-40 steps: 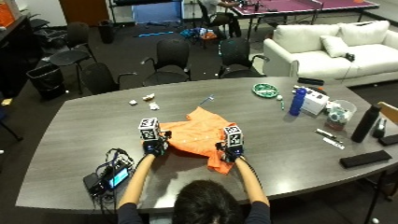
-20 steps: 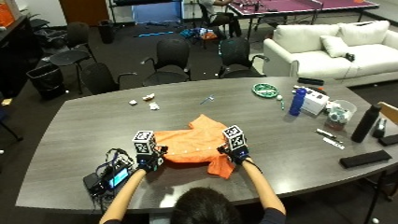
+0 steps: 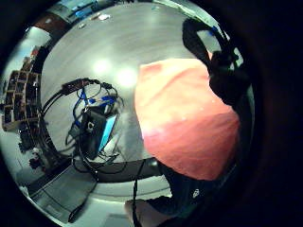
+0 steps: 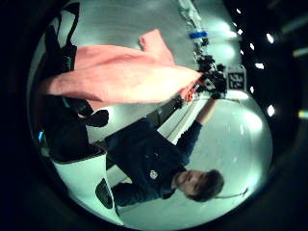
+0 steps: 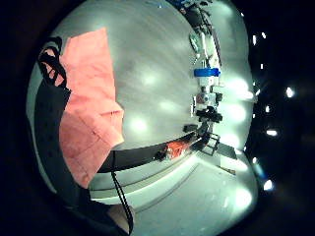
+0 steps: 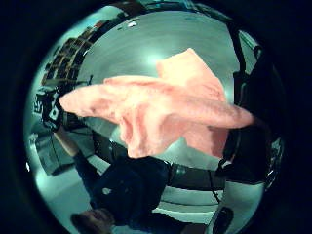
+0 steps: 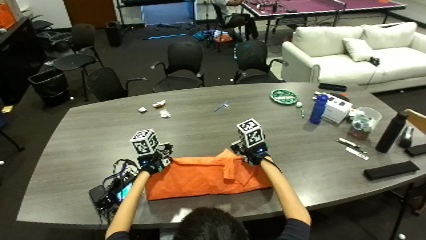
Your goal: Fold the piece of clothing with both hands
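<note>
An orange garment [image 7: 206, 179] is stretched wide near the table's front edge, just in front of me. My left hand [image 7: 154, 162] pinches its far left corner and my right hand [image 7: 253, 156] grips its far right edge, where a flap is bunched. In the left thumb side palm view the cloth [image 4: 120, 72] runs taut across to the other hand [image 4: 211, 82]. The right thumb side palm view shows the cloth [image 6: 161, 112] raised off the table, with a fold hanging down. It also fills part of the little finger side views [image 3: 184, 127] [image 5: 88, 108].
A phone with a tangle of cables [image 7: 113, 191] lies just left of the garment. On the grey table [image 7: 200, 122] at the far right stand a blue bottle [image 7: 319, 108], a white box [image 7: 336, 107], a green plate [image 7: 284, 96] and a black bottle [image 7: 389, 132].
The garment lay bunched beyond my hands a second ago. Both hands have lifted it, drawn it toward me and moved apart, so it now spreads wide on my side.
</note>
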